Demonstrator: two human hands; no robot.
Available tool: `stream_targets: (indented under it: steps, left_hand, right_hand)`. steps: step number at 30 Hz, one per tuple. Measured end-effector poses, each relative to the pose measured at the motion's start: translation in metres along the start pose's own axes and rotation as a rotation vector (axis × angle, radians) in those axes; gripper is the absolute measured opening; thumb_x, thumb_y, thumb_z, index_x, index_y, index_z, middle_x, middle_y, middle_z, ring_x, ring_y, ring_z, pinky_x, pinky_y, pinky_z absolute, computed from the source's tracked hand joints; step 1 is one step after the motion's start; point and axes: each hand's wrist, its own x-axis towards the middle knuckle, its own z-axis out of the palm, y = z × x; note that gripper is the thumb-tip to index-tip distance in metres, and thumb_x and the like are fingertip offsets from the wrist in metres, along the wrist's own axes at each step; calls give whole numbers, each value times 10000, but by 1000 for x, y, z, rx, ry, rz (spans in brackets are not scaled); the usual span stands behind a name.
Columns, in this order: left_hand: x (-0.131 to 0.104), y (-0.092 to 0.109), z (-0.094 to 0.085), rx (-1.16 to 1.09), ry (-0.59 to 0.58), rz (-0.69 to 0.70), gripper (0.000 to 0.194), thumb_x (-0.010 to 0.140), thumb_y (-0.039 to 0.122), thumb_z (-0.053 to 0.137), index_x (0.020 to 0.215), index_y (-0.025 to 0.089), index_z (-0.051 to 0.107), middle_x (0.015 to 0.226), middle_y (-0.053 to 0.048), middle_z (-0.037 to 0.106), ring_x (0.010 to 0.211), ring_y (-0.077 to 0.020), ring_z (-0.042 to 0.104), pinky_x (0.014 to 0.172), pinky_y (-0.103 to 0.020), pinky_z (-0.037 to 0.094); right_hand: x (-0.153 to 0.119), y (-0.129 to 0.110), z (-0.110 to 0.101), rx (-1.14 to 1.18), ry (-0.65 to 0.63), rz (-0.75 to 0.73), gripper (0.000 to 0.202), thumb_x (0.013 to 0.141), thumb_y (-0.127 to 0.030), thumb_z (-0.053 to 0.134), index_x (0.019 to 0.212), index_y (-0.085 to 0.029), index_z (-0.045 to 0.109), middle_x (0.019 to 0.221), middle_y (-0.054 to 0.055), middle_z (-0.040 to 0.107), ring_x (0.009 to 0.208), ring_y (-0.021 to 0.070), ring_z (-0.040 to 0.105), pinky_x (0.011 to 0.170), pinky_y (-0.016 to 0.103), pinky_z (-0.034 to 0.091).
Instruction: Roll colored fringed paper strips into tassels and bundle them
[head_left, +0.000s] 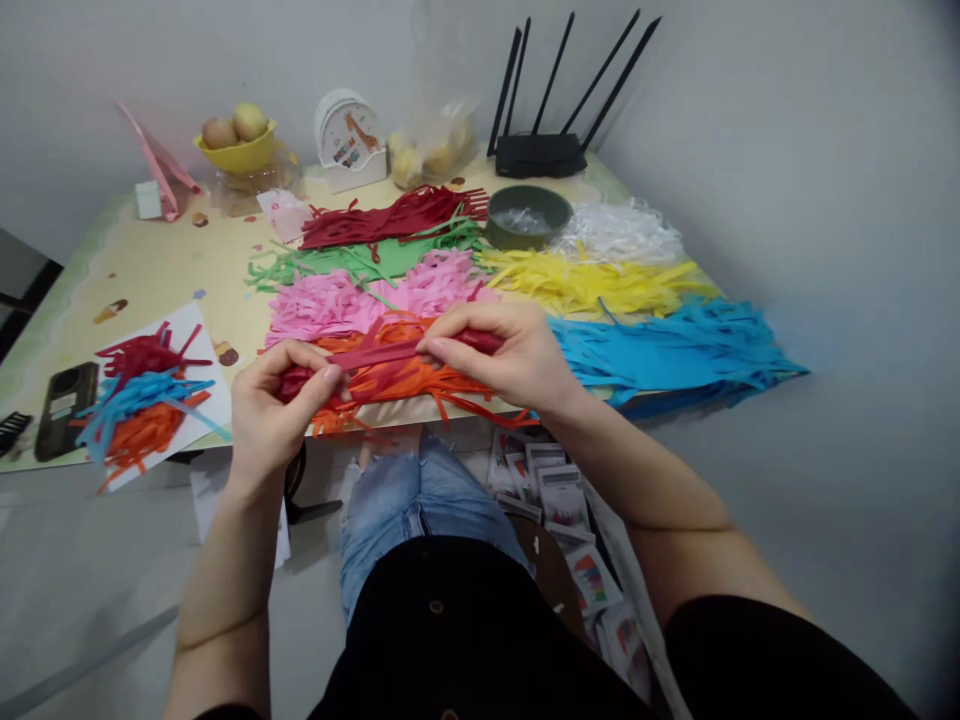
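A red paper strip (382, 354) is held between the left hand (270, 405) and the right hand (510, 350), pinched by the fingers (300, 354) of both, above orange strips (409, 385) laid near the tabletop's (165, 260) front edge; pink strips (322, 303) are piled just beyond.

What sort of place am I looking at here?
Probably a room in a home, judging by the black router and yellow bowl of produce sharing a patterned table with heaps of coloured strips.

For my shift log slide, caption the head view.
Left hand and right hand hold a red strip between them above orange fringe on a patterned table, a black router behind.
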Motion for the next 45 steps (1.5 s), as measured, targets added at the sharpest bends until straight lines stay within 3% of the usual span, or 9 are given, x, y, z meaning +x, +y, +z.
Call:
stream_targets:
  steps: [5,8,10,20,28,34,37,41,45]
  left_hand:
    - [-3,4,3,308,79,92,155,828,295,776,863,205,655,830,-9,706,704,-121,669,674,-229,535]
    - [-5,4,2,417,39,127,149,867,269,743,1004,218,717,915,-21,747,792,-141,716,756,-246,564]
    - [-6,4,1,427,11,133,73,883,245,729,946,210,740,881,-19,760,791,-140,730,771,-237,568]
    - [-5,5,2,-160,-20,-215,184,825,252,783,994,184,808,772,-55,787,670,-190,765,696,-304,659]
    - [1,-1,4,-302,-21,-186,53,736,154,790,770,190,811,739,-52,774,609,-162,733,644,-279,640]
    - [-7,-11,6,-287,0,-160,27,771,183,765,746,175,772,732,-46,756,600,-154,716,711,-314,636]
    - [-5,-7,-5,-118,-152,-171,79,828,244,737,798,172,749,814,-73,770,756,-200,752,792,-339,624]
    - [11,14,-13,193,-348,-56,131,882,316,702,870,188,731,1031,-104,782,1041,-244,724,981,-369,557]
    - [28,29,-1,319,-548,-18,233,903,373,672,1004,187,770,944,-73,789,872,-203,732,845,-290,569]
  right_hand:
    - [-3,-8,1,-289,36,-24,190,890,-231,668,1059,-212,754,1046,51,785,911,185,724,850,306,565]
    - [-4,-8,0,-328,39,5,137,895,-212,648,987,-197,748,1001,57,785,895,193,721,844,316,561]
    - [-4,-7,0,-290,29,31,81,883,-202,654,915,-184,726,928,50,779,831,177,716,791,296,563]
    - [-1,1,-1,258,-66,187,219,875,-335,736,990,-162,805,803,36,789,740,145,759,752,265,646]
    - [7,12,-6,491,-133,306,174,707,-312,882,809,-182,830,786,45,802,736,178,782,742,275,665]
    - [4,13,-1,492,-53,279,89,773,-241,797,809,-161,811,744,40,794,690,159,777,686,234,648]
    - [1,8,-3,322,-46,184,104,807,-155,708,822,-168,810,783,30,803,723,139,776,712,207,627]
    - [3,-2,-9,30,-196,7,195,813,-89,640,837,-176,813,817,9,809,722,103,753,682,158,570]
    - [8,-8,-14,-109,-279,-167,206,847,-81,626,883,-166,810,834,4,811,682,70,729,621,126,506]
